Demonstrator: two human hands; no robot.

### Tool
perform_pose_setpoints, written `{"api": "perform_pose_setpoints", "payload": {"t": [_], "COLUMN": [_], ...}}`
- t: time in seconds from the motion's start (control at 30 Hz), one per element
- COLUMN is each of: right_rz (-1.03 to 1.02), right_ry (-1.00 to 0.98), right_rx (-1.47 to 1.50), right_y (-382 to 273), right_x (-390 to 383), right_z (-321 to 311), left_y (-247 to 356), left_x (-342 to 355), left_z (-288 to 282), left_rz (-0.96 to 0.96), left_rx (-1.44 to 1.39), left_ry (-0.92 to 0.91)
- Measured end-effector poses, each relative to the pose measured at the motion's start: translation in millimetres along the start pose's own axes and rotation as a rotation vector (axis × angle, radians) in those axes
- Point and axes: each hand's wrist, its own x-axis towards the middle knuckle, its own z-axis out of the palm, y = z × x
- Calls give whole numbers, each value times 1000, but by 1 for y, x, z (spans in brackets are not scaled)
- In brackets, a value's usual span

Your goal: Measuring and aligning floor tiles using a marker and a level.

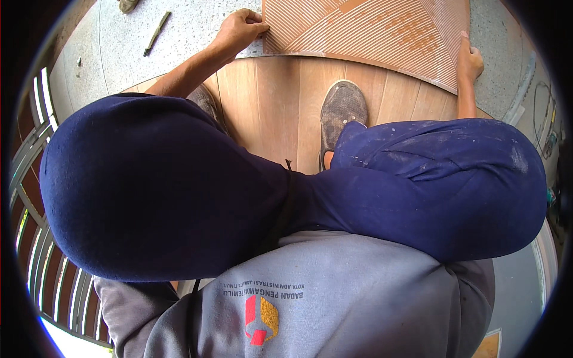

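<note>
I am squatting, knees in dark blue trousers. At the upper middle, my left hand (243, 31) grips the left edge of a large tan panel (358, 30) with fingers curled round it. The panel's upturned face carries pale combed stripes in several directions and orange-brown patches. My right hand (470, 59) holds the panel's right edge, thumb along the side. Below the panel lie wood-look planks (277, 107), on which my worn shoe (343, 104) rests; my other shoe is partly hidden by my left leg.
A pale speckled floor (101, 53) borders the planks, with a thin stick (156, 33) on it at upper left. A slatted metal gate (33, 197) runs along the left. Cords or wires (542, 113) lie at the far right.
</note>
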Motion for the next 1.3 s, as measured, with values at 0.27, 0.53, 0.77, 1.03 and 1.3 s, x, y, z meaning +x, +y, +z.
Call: {"api": "perform_pose_setpoints", "payload": {"t": [0.27,0.53,0.77,1.03,1.3], "right_rz": [-8,-22,-13,-69,-63], "right_ry": [1,5,27,60,56], "right_rx": [10,21,-15,-17,0], "right_y": [5,2,2,5,4], "right_x": [-3,-4,-4,-4,-6], "right_z": [-5,-2,-1,3,3], "left_y": [14,0,10,17,8], "left_x": [-6,3,-3,-13,-11], "left_z": [5,2,0,0,0], "left_rz": [20,50,78,87,109], "left_rx": [138,10,123,337,366], "left_ry": [-13,74,62,11,27]}}
